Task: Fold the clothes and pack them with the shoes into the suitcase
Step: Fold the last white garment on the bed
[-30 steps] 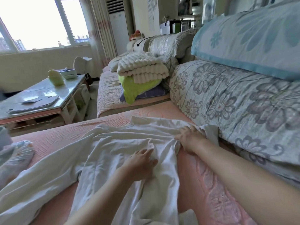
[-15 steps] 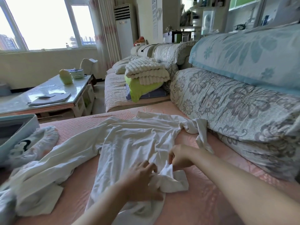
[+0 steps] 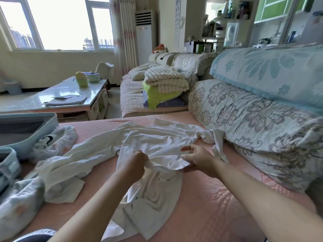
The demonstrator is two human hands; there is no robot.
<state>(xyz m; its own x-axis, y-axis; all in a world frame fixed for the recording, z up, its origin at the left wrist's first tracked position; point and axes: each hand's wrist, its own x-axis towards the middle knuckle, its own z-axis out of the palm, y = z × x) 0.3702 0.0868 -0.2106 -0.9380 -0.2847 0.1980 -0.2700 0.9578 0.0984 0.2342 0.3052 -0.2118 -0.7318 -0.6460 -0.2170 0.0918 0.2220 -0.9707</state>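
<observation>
- My left hand [image 3: 133,165] curls tight on a fold of the white shirt [image 3: 157,142];
- my right hand [image 3: 198,158] pinches the same fold's edge, other fingers loose;
- the shirt lies crumpled across the pink sofa [image 3: 218,198];
- the open suitcase [image 3: 22,141] sits further left.

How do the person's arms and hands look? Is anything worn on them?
The left forearm and right forearm are bare, with no sleeve in view. The left hand and right hand wear no glove; no ring, watch or bracelet shows.
</observation>
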